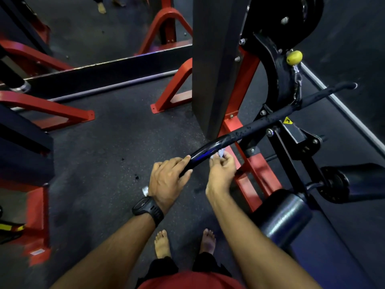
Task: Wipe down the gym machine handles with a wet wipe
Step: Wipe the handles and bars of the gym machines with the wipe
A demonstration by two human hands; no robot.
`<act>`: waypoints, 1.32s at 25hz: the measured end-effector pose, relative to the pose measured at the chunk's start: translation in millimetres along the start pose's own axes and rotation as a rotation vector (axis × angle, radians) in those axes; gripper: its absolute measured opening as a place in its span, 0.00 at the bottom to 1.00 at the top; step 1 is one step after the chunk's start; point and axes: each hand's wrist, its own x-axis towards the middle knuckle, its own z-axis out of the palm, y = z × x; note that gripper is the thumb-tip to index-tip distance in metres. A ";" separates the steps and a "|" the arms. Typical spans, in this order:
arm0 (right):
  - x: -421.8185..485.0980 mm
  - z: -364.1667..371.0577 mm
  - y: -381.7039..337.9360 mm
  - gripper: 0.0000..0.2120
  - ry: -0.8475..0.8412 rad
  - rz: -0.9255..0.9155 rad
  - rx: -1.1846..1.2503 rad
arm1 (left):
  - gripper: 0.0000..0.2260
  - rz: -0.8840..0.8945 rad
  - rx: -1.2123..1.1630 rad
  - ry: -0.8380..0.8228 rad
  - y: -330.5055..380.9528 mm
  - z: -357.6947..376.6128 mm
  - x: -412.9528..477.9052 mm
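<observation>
While the right grip [221,172] pinches a small crumpled wet wipe [220,152] against the underside of the black curved pull bar [260,124], the left grip [166,180], with a black wristwatch [148,208] on its wrist, curls round the bar's near end and steadies it. Droplets [245,130] bead on the bar just beyond the wipe, and the near bend looks glossy, so wiping seems under way on this half. The far end [352,85], past the central hanger below the yellow knob [294,57], shows no sign of wetness and probably remains, along with any other handles.

Left hand [166,178], right hand [221,172], wipe [220,152] at handle [250,128]
</observation>
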 end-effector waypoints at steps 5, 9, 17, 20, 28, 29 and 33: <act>-9.4 2.2 -9.0 0.08 -0.040 0.221 0.200 | 0.19 -0.018 -0.019 -0.020 0.7 4.2 -3.4; -5.1 -2.5 -6.7 0.06 -0.092 0.308 0.228 | 0.19 -0.043 -0.011 -0.017 1.4 2.0 0.0; 1.4 2.8 -8.5 0.07 -0.080 0.259 0.245 | 0.19 -0.071 -0.009 -0.038 2.0 1.8 5.0; 6.3 -2.3 -5.7 0.03 -0.048 0.069 0.144 | 0.19 -0.081 0.014 -0.036 2.8 -1.3 6.8; 43.3 -33.9 -23.8 0.08 -0.548 -1.080 -0.849 | 0.17 -0.165 0.015 -0.039 7.2 9.7 13.6; 47.3 -31.7 -27.7 0.09 -0.504 -1.036 -0.881 | 0.16 -0.173 0.008 -0.034 6.5 11.2 12.8; 41.3 -20.7 -33.1 0.13 -0.800 -1.261 -1.126 | 0.17 -0.162 0.013 -0.003 3.7 9.6 12.7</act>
